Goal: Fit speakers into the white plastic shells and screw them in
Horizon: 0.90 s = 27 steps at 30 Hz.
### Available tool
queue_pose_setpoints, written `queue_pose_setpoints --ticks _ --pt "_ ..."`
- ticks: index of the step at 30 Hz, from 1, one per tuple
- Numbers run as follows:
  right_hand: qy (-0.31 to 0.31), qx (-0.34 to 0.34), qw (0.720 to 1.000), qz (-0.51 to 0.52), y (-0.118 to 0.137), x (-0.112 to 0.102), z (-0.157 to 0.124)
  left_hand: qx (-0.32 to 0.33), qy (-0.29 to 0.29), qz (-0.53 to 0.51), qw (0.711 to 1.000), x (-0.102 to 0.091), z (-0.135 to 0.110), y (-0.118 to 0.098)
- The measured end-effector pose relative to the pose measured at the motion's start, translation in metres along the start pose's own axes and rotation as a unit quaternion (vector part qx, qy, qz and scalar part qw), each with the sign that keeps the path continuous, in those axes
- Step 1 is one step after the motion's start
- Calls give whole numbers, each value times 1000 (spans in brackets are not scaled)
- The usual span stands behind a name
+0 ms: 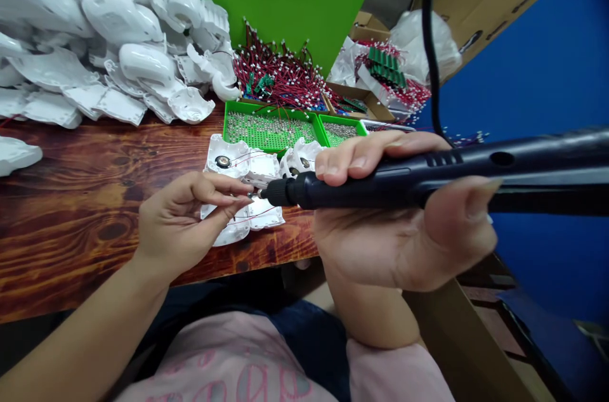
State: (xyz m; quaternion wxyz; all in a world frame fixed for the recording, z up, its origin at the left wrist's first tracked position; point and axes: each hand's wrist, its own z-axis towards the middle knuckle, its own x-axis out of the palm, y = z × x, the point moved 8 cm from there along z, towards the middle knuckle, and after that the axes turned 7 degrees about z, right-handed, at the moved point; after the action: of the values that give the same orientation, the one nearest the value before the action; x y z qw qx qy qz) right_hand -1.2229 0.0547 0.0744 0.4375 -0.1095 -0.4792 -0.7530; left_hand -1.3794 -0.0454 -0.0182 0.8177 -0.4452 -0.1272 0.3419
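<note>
My right hand point(380, 218) is wrapped round a black electric screwdriver point(371, 186), held level with its tip toward the left. The fingers of my left hand point(190, 212) are pinched together at the screwdriver's tip. Something small and metallic shows between them, too small to make out. Just below and behind the tip lie white plastic shells point(264, 218) with thin red wires across them. One shell point(235, 155) holds a round black speaker-like part point(222, 162). Another pair of shells point(304, 158) is partly hidden behind the screwdriver.
Green trays point(271, 129) of small metal screws stand behind the shells. A heap of red wires with white connectors point(280, 72) lies beyond them. White casings point(124, 21) are piled at the back left of the wooden table point(95, 218). A black cable point(431, 40) hangs at the right, before a cardboard box point(485, 9).
</note>
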Motion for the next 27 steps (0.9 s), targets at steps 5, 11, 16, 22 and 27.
queue_pose_setpoints --ticks 5,11,16,22,27 --pt "0 6 1000 -1 -8 2 2 -84 -50 -30 995 -29 -2 9" --pt "48 -18 999 1 -44 11 7 -358 -106 -272 887 -62 -33 63" --pt "86 4 996 -27 -71 21 2 -477 -174 -317 801 -74 -49 79" --pt "103 36 993 -50 -83 21 -11 -478 -62 -307 820 -62 -49 79" --pt "146 -23 988 -34 -99 16 -12 -193 102 234 947 -55 -33 44"
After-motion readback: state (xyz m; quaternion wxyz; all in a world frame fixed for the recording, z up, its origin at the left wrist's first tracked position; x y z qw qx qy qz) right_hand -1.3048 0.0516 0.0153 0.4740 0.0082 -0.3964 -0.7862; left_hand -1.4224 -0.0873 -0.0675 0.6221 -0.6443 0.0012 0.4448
